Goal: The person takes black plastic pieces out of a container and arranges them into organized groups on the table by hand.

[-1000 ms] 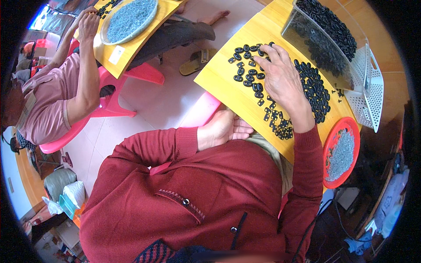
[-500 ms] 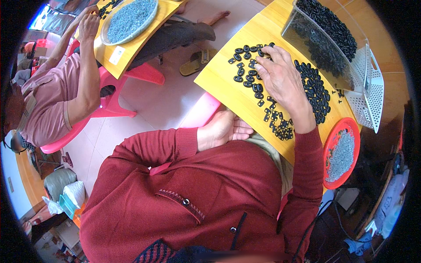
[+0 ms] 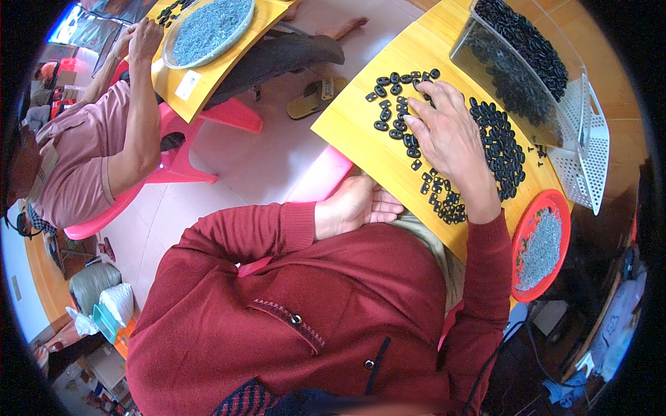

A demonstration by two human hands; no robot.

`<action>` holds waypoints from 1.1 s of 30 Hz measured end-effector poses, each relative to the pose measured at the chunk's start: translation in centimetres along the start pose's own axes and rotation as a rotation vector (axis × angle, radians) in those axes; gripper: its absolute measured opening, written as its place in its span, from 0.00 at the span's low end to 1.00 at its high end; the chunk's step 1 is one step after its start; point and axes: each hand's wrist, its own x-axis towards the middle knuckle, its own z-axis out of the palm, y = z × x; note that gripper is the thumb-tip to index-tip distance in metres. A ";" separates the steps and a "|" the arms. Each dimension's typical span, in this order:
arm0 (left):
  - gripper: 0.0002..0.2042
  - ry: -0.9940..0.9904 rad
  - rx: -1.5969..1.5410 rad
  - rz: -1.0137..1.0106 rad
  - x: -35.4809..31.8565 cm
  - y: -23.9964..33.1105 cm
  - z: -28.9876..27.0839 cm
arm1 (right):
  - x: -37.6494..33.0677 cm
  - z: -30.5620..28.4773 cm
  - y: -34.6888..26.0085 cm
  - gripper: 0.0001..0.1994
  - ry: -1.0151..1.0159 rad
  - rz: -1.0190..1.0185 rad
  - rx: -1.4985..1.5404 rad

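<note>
My right hand (image 3: 449, 135) is palm down over small black oval pieces (image 3: 400, 125) on the yellow table. Its fingers are apart, thumb and forefinger resting at the pieces. Whether a fingertip touches one is hard to tell. Beside the hand lies a dense heap of the larger black pieces (image 3: 503, 149), and nearer me a cluster of smaller black pieces (image 3: 442, 197). Low by my lap, at the table's edge, my left hand (image 3: 352, 206) is turned palm up with loosely bent fingers, holding nothing.
A clear bin (image 3: 479, 66) of black pieces stands at the far right, beside a white perforated basket (image 3: 581, 156). A red plate (image 3: 517, 274) holds silvery screws. At the left, another person (image 3: 90, 152) works at a second yellow table (image 3: 166, 87) with a bowl of screws (image 3: 211, 31).
My right hand has drawn back slightly toward me, its forefinger now more bent. The other person's hands have shifted a little. My left hand keeps its pose.
</note>
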 end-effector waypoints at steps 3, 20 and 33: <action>0.21 -0.001 0.001 0.003 0.2 -0.1 -0.1 | -0.2 0.1 -0.3 0.14 0.000 -0.008 0.014; 0.21 -0.010 -0.016 0.013 0.4 -0.2 -0.2 | 0.8 0.7 -1.0 0.14 -0.017 -0.043 -0.025; 0.21 -0.010 -0.017 0.004 0.5 -0.3 -0.4 | 0.9 0.9 -2.1 0.16 -0.016 -0.010 0.054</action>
